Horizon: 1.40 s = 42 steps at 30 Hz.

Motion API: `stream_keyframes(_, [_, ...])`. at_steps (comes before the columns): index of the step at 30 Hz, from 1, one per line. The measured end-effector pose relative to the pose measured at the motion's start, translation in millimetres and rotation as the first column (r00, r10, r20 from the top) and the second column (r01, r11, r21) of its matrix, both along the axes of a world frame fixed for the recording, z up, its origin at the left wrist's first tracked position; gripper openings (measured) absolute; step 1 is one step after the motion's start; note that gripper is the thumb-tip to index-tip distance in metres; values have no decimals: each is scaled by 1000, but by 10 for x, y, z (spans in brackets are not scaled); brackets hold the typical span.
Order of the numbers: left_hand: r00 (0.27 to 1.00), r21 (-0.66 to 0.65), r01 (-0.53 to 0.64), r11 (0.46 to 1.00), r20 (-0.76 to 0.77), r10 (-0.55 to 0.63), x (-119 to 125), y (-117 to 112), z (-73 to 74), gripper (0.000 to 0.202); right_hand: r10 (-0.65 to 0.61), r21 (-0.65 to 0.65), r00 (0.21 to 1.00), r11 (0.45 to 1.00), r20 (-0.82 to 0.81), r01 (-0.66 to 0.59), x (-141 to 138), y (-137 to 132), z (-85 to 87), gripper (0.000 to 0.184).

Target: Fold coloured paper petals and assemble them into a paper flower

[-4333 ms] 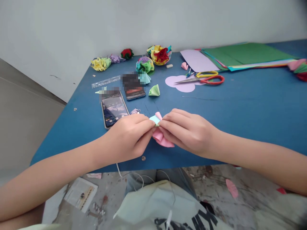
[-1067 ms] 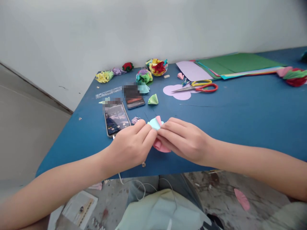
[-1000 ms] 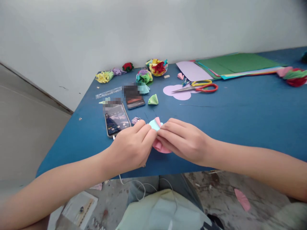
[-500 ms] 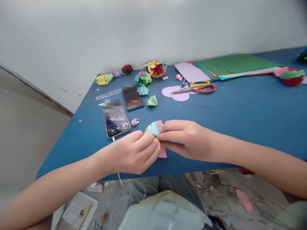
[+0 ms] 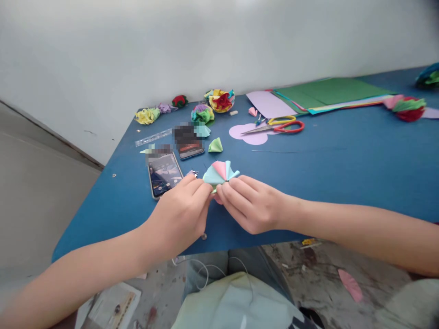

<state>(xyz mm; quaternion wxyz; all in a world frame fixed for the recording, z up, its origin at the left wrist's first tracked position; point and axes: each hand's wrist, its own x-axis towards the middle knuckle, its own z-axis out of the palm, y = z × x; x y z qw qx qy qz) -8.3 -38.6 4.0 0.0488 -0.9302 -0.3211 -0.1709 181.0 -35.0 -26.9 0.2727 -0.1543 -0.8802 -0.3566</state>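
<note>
Both my hands meet over the near edge of the blue table (image 5: 343, 164). My left hand (image 5: 180, 214) and my right hand (image 5: 252, 205) pinch the base of a small bundle of folded paper petals (image 5: 220, 172), light blue and pink, which fans out upward above my fingertips. The fingers of both hands are closed on it. The lower part of the bundle is hidden between my fingers.
Two phones (image 5: 163, 171) lie left of my hands, a clear ruler (image 5: 153, 137) beyond. A loose green petal (image 5: 215, 145), several paper flowers (image 5: 220, 100), red-and-yellow scissors (image 5: 279, 126) on a lilac cutout, and stacked coloured sheets (image 5: 329, 93) lie farther back. A wall runs behind.
The petal bundle has turned upright and now fans out above my fingers; the pink part that hung below my hands is no longer seen there. My hands have shifted slightly.
</note>
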Motion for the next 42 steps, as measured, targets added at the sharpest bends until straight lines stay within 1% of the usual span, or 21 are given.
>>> stream_keyframes(2, [999,140,7,990,-32,-2,-6,20,-27,22,-15,-6,1000,1000,-16,15,-33,35,-14,14])
stream_keyframes(4, [996,307,44,951,-84,-19,-13,44,-52,23,-35,-75,997,997,-73,29,-58,74,-1,18])
stream_keyframes(6, [984,498,142,855,-162,-69,-24,58,-70,16,-42,-187,989,982,-143,15,-60,101,36,24])
stream_keyframes(9, [950,692,288,662,-292,-108,-48,53,-82,12,-31,-370,977,928,-213,-51,-22,99,102,27])
stream_keyframes(10, [945,722,303,622,-314,-95,-55,48,-84,14,-31,-424,973,903,-228,-71,-4,92,118,26])
stream_keyframes(12, [940,745,317,586,-329,-91,-64,51,-85,14,-15,-482,967,869,-256,-114,28,78,132,23])
stream_keyframes(14, [945,725,316,612,-297,-136,-61,76,-84,14,7,-496,963,856,-268,-144,49,80,121,21])
stream_keyframes(15, [950,689,307,657,-267,-163,-56,97,-83,13,13,-500,962,852,-271,-153,56,88,109,21])
stream_keyframes(18, [971,480,238,844,-119,-206,-33,162,-85,9,9,-539,956,824,-294,-174,72,126,65,21])
stream_keyframes(19, [976,403,218,889,-67,-209,-26,177,-88,8,3,-560,953,809,-302,-180,77,138,53,21])
stream_keyframes(21, [978,287,197,937,14,-210,-17,190,-97,9,-11,-606,952,773,-307,-187,87,154,37,22])
stream_keyframes(24, [982,206,161,965,62,-177,-11,179,-112,10,-23,-642,952,743,-305,-188,91,158,28,23])
stream_keyframes(26, [983,227,155,962,60,-172,-5,162,-117,10,-20,-635,952,750,-306,-188,83,153,27,23])
stream_keyframes(28, [981,329,179,927,14,-194,2,144,-118,11,-2,-594,953,782,-303,-187,68,143,28,22])
stream_keyframes(31, [974,486,225,845,-91,-207,3,120,-127,14,26,-509,961,844,-276,-169,47,119,35,21])
stream_keyframes(33, [973,530,232,816,-117,-200,-5,107,-140,15,21,-484,965,862,-261,-149,36,98,41,21])
stream_keyframes(35, [973,538,231,811,-112,-202,-13,97,-149,16,9,-487,965,862,-260,-140,30,81,41,20])
stream_keyframes(37, [972,494,232,838,-78,-223,-16,93,-141,14,10,-493,960,857,-279,-152,28,78,34,20])
stream_keyframes(39, [975,371,172,913,70,-213,-15,100,-112,9,21,-489,941,851,-338,-195,33,93,28,18])
stream_keyframes(41, [945,167,18,986,321,-71,-16,126,-73,7,36,-473,899,841,-437,-263,42,117,36,12])
stream_keyframes(42, [899,33,-63,997,437,42,-18,146,-55,14,44,-458,870,837,-491,-300,48,128,49,9])
